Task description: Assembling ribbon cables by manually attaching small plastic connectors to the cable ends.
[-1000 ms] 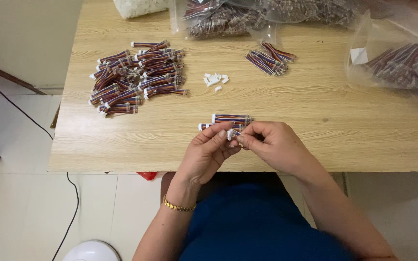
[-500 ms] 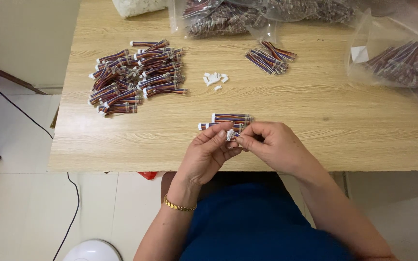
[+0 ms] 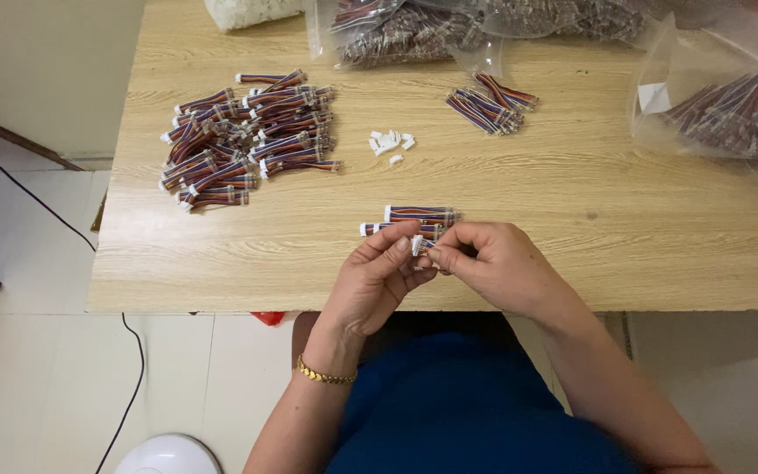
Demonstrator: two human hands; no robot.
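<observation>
Hands at lower centre, our left hand and right hand pinching a white connector, wire bundles just above on the counter.

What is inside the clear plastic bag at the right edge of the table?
The clear plastic bag holds a heap of multicoloured wire harnesses, red and blue strands showing, plus a white slip. The glare and folds of the plastic hide how deep the heap goes.
</observation>
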